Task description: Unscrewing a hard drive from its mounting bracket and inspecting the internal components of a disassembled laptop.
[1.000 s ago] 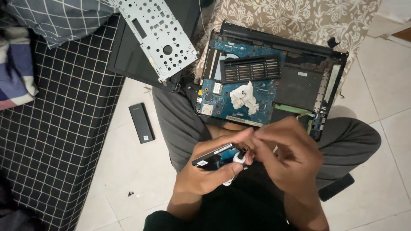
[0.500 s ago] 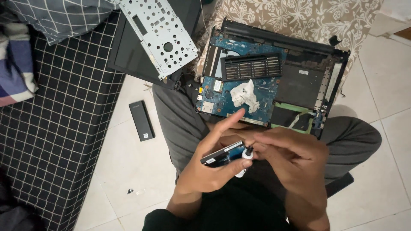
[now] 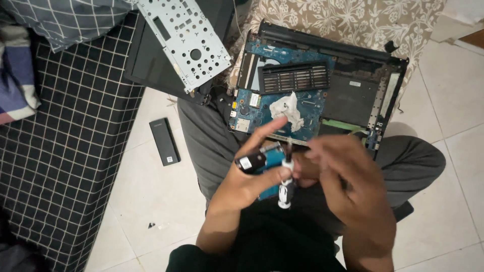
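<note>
Laptop chassis (image 3: 322, 85) already stripped, its blue board bared and the metal plate (image 3: 184, 43) set aside; we see the left hand (image 3: 247, 181) gripping a small drive (image 3: 264, 158) over the lap, the right hand (image 3: 348, 186) closed on a screwdriver (image 3: 286, 186); screws and tip blurred

Left hand (image 3: 247, 184) holds drive (image 3: 259, 160); right hand (image 3: 348, 176) on screwdriver (image 3: 286, 184).

An opened laptop (image 3: 322, 90) is laid across the lap, behind both hands. A metal plate (image 3: 184, 43) is placed left of it, and a small battery (image 3: 164, 141) below that on the floor (image 3: 151, 196).
</note>
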